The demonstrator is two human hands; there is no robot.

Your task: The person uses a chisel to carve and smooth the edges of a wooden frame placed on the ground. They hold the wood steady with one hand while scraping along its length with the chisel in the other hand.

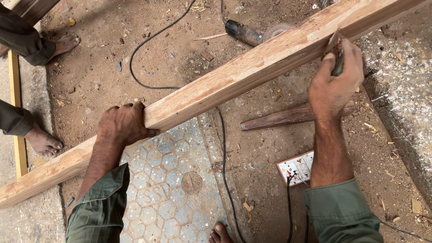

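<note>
A long pale wooden beam (234, 78) runs diagonally from lower left to upper right above the dirt ground. My left hand (123, 123) grips its near edge, fingers curled over the top. My right hand (335, 78) is further up the beam, closed around a small dark tool (337, 56) pressed against the beam's side; what kind of tool it is I cannot tell. Both forearms wear olive green sleeves.
An angle grinder (247, 32) lies beyond the beam with a black cable (144, 49) looping across the dirt. A white socket board (298, 167) and a dark wooden stake (288, 117) lie below. Another person's bare feet (45, 141) stand at left. My toe (220, 233) shows at bottom.
</note>
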